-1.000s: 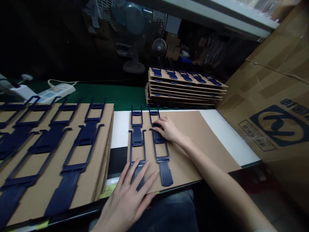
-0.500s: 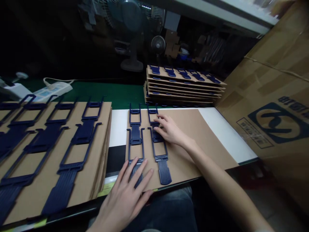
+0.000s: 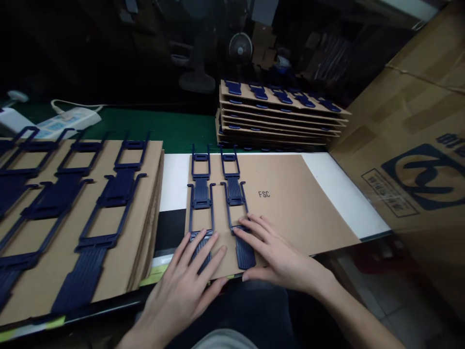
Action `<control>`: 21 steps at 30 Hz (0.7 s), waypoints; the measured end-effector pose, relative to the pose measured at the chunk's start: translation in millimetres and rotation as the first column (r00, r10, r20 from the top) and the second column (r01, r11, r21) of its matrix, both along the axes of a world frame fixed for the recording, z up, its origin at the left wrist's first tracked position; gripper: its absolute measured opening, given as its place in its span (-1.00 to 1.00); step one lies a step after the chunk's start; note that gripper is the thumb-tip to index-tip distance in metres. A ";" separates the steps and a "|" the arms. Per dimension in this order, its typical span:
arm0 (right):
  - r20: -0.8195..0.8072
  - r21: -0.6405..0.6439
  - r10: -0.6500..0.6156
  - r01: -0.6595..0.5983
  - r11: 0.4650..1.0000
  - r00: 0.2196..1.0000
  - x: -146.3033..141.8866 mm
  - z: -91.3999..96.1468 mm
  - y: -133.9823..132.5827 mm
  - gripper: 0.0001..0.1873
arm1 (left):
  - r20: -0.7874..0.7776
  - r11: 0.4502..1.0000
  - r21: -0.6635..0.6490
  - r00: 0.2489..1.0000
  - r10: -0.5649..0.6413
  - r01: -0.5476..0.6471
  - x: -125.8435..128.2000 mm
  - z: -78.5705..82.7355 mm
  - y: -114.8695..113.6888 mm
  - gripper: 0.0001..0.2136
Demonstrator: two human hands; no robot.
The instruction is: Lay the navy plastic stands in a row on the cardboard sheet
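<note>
Both grips lie flat and open: left hand (image 3: 189, 281) and right hand (image 3: 279, 257) each pressing a blue frame's (image 3: 201, 203) near end onto cardboard (image 3: 290, 203).

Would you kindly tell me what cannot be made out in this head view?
- Near end of the left blue part: under the left hand.
- Near end of the right blue part: partly under the right hand.
- Lower sheets of the far stack: only edges show.
- Big carton: print cut by the right edge.
</note>
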State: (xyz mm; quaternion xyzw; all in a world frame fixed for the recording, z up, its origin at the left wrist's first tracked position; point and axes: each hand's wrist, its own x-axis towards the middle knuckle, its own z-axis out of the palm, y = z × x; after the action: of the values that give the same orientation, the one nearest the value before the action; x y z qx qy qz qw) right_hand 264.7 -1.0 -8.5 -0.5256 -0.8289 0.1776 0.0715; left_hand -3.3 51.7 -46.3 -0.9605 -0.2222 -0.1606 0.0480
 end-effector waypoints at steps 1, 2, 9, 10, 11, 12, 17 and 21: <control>0.005 0.004 -0.009 0.009 1.000 1.000 -1.0 -2.7 -0.7 -0.07 | 0.002 1.000 -0.006 1.000 -0.001 0.001 -0.4 -0.1 0.1 -0.48; 0.004 0.009 -0.014 0.014 1.000 1.000 -1.6 -5.0 -1.0 -0.09 | 0.011 1.000 -0.015 1.000 0.002 -0.002 -0.6 -0.1 -0.1 -0.50; -0.020 0.090 -0.032 0.034 0.995 0.999 -3.9 -16.1 -3.7 -0.09 | 0.092 0.999 -0.037 0.996 -0.015 0.018 0.6 1.2 0.6 -0.59; -0.025 0.102 -0.034 0.036 0.994 0.999 -4.1 -16.7 -4.1 -0.10 | 0.095 0.999 -0.033 0.995 -0.021 0.024 0.5 1.6 1.6 -0.58; -0.032 0.110 -0.035 0.038 0.993 0.999 -4.2 -17.1 -4.4 -0.10 | 0.091 0.999 -0.024 0.995 -0.030 0.032 0.3 2.0 2.7 -0.56; -0.041 0.115 -0.035 0.040 0.993 0.999 -4.2 -17.4 -4.6 -0.11 | 0.088 0.999 -0.014 0.995 -0.039 0.040 0.0 2.6 3.7 -0.55; -0.092 0.126 -0.049 0.060 0.990 0.995 -4.0 -17.2 -3.7 -0.10 | 0.087 0.999 -0.017 0.995 -0.049 0.050 -3.7 5.4 6.2 -0.53; -0.105 0.119 -0.048 0.061 0.991 0.993 -3.8 -16.6 -3.1 -0.07 | 0.056 0.997 -0.041 0.997 -0.061 0.063 -6.4 5.3 7.2 -0.51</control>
State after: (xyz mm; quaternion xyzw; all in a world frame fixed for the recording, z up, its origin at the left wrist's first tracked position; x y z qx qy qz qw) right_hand 260.9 -4.1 -25.1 -0.5329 -0.8188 0.1513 0.1505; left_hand -9.7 58.9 -41.0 -0.9630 -0.1969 -0.1835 0.0162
